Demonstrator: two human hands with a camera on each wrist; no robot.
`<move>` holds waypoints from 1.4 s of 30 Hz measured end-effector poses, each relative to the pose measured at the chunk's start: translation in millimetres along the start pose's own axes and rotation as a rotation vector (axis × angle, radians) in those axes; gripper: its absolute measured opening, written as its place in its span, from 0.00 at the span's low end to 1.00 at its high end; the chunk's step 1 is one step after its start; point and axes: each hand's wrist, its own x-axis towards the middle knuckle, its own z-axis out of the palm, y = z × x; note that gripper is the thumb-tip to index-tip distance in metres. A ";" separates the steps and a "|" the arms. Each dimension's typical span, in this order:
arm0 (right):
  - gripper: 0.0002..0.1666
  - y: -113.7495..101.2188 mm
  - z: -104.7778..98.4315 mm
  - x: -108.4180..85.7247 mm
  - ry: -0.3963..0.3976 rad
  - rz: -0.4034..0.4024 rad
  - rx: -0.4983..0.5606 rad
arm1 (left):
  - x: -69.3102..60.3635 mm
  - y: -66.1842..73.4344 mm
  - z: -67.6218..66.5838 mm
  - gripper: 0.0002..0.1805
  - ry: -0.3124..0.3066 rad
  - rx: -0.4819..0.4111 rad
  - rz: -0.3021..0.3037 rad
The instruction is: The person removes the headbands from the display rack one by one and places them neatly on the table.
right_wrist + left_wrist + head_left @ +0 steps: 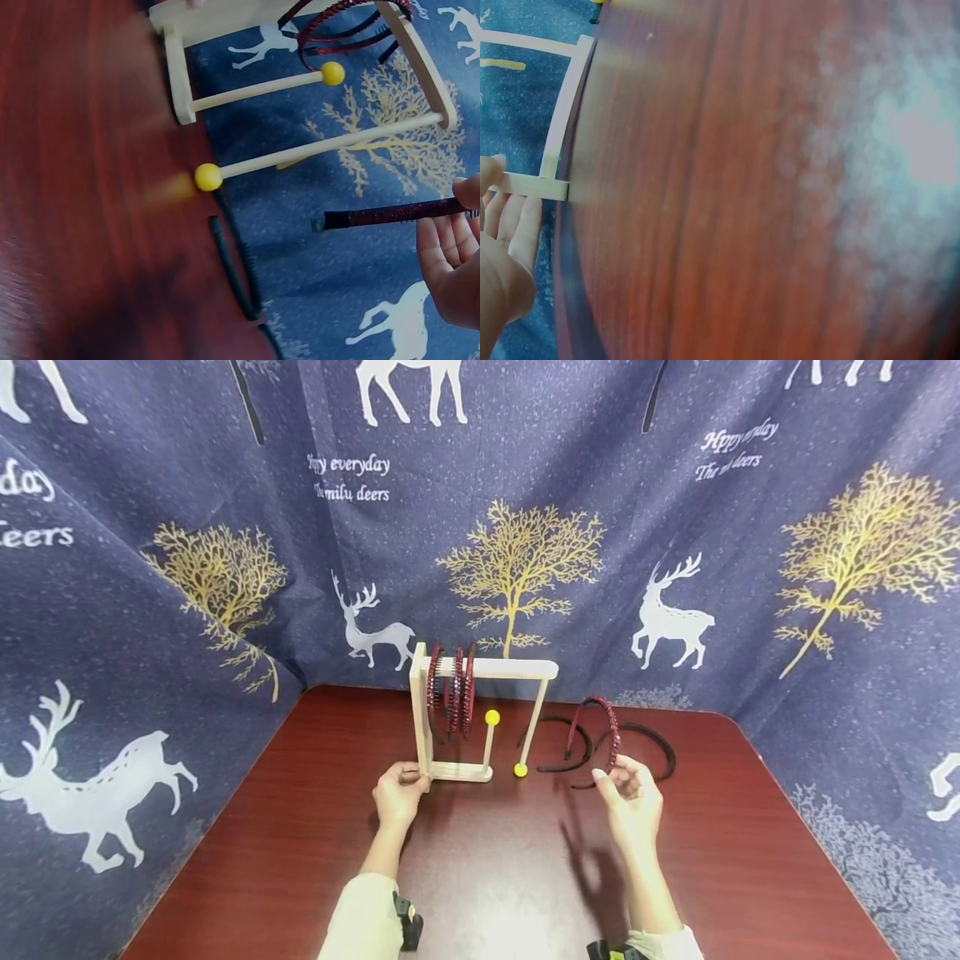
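Observation:
A pale wooden stand point(420, 718) holds several dark red beaded headbands point(459, 693) on the left part of its top bar. The left hand point(397, 795) grips the foot of its upright; the left wrist view shows the hand point(510, 247) with fingers under the wooden piece point(532, 186) and the thumb above. Raised over the table, a red beaded headband point(613, 727) is pinched near one end by the right hand point(633, 797). In the right wrist view that headband point(397, 214) points left from the hand point(454, 262), apart from the stand.
Black headbands point(581, 758) lie on the red-brown table point(300, 860), right of the stand. Yellow balls tip the stand's two thin rods, one pointing up point(492, 717), one hanging down point(521, 770). A blue patterned cloth point(465, 568) hangs behind the table.

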 end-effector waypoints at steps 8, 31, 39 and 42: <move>0.18 12.3 -3.6 -18.2 0.013 0.130 -0.034 | 0.9 -4.0 1.7 0.11 -0.001 0.018 0.012; 0.18 61.9 -4.1 -43.0 -0.043 0.280 -0.068 | -0.6 -0.1 -0.1 0.12 0.003 0.003 0.016; 0.23 65.0 -6.5 -46.5 -0.022 0.329 -0.165 | -0.4 -0.6 0.5 0.11 0.001 0.002 0.008; 0.23 66.0 -8.6 -46.6 -0.014 0.349 -0.239 | 0.0 -1.0 1.0 0.11 0.006 0.005 0.009</move>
